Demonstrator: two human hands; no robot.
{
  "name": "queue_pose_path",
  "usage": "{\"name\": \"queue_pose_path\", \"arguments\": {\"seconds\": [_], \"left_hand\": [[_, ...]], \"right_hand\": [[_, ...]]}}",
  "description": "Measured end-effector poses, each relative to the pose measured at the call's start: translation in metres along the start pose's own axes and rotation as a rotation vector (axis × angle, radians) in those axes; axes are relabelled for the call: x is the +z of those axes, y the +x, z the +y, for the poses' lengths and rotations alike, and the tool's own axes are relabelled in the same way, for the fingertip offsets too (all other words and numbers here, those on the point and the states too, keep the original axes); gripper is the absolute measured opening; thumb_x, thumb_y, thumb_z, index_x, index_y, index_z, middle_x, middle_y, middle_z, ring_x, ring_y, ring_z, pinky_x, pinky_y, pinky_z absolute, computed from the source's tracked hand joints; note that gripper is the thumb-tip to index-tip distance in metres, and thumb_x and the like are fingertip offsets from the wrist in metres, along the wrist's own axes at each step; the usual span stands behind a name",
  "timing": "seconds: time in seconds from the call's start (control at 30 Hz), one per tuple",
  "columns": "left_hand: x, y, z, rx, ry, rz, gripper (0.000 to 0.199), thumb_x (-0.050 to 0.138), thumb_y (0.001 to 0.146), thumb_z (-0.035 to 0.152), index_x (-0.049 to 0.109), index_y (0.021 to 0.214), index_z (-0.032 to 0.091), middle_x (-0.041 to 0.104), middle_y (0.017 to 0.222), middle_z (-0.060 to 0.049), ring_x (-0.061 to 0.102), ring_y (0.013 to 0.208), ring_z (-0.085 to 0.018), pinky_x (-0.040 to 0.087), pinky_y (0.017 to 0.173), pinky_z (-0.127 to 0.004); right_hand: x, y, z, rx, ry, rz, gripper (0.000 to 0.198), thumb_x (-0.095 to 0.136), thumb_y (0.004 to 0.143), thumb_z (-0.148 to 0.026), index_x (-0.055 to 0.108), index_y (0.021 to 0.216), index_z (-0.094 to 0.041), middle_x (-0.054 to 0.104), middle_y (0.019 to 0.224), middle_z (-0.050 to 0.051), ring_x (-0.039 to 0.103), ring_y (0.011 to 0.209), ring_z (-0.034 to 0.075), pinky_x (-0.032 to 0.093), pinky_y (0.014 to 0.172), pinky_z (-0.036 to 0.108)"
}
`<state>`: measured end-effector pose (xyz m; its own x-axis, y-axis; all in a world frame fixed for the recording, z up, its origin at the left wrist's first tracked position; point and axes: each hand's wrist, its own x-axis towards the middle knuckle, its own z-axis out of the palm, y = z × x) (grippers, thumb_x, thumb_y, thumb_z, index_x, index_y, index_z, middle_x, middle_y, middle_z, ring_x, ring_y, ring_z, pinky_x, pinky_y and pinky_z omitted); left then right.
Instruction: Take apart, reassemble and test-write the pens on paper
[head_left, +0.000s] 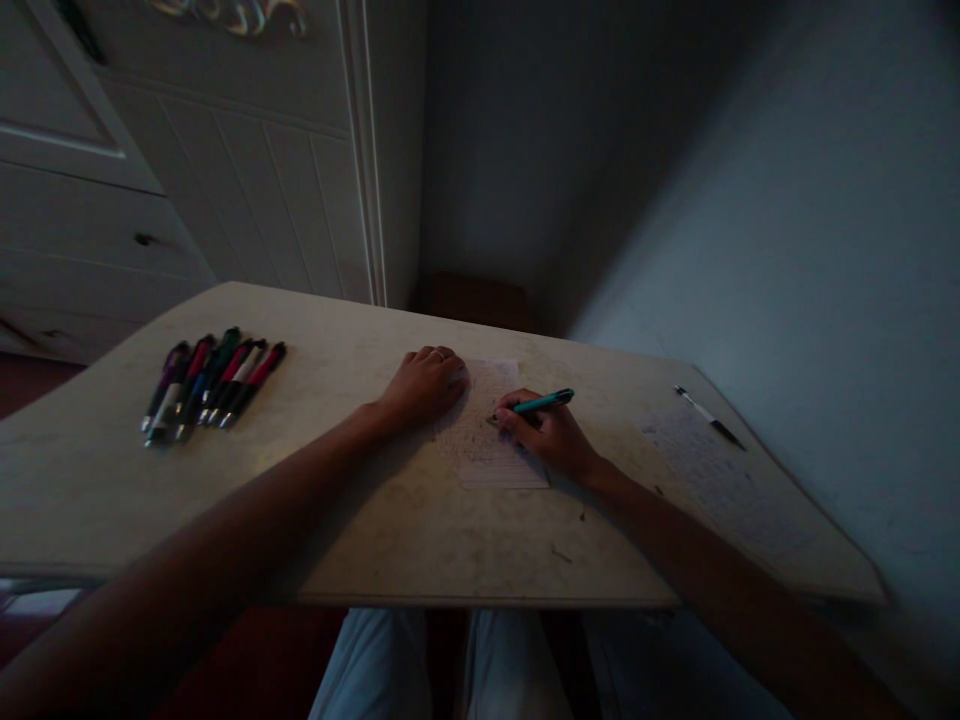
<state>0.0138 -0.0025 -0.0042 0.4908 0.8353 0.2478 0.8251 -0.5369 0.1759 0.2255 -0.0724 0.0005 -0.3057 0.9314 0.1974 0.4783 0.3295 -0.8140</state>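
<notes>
A sheet of lined paper covered in small handwriting lies on the table in front of me. My right hand grips a teal pen with a dark top end, its tip at the writing near the middle of the sheet. Resting flat at the paper's upper left edge is my left hand, holding nothing, with a ring on one finger. The handwriting is too small to read.
Several pens lie grouped on the left of the pale table. At the right are a white and black pen and a second written sheet, partly behind my right forearm. A white cabinet and a wall border the table.
</notes>
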Motion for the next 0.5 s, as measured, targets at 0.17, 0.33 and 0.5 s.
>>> {"name": "queue_pose_path", "arguments": {"seconds": [0.17, 0.33, 0.5], "left_hand": [[0.0000, -0.0004, -0.0001, 0.002, 0.002, 0.007, 0.032, 0.044, 0.094, 0.035, 0.062, 0.115, 0.018, 0.060, 0.127, -0.012, 0.053, 0.117, -0.029, 0.042, 0.096, -0.044], [-0.0015, -0.0009, 0.0005, -0.003, -0.004, -0.007, 0.033, 0.043, 0.094, 0.035, 0.061, 0.116, 0.019, 0.059, 0.129, -0.012, 0.053, 0.117, -0.028, 0.042, 0.097, -0.044], [-0.0017, -0.0007, 0.0000, 0.001, -0.007, -0.013, 0.033, 0.042, 0.095, 0.035, 0.062, 0.116, 0.019, 0.059, 0.129, -0.013, 0.053, 0.116, -0.028, 0.042, 0.097, -0.044]], "right_hand": [[0.0005, 0.0002, 0.0001, 0.005, 0.001, -0.003, 0.023, 0.059, 0.089, -0.041, 0.065, 0.087, -0.019, 0.067, 0.071, 0.003, 0.057, 0.058, 0.013, 0.048, 0.055, 0.026], [0.0029, -0.0001, 0.0009, 0.054, 0.164, 0.086, 0.030, 0.062, 0.086, -0.048, 0.063, 0.090, -0.018, 0.067, 0.071, 0.003, 0.056, 0.050, 0.011, 0.046, 0.047, 0.025], [-0.0035, 0.0008, 0.0000, 0.030, 0.245, 0.305, 0.031, 0.061, 0.084, -0.049, 0.060, 0.082, -0.018, 0.062, 0.063, 0.000, 0.052, 0.047, 0.009, 0.042, 0.044, 0.022]]}}
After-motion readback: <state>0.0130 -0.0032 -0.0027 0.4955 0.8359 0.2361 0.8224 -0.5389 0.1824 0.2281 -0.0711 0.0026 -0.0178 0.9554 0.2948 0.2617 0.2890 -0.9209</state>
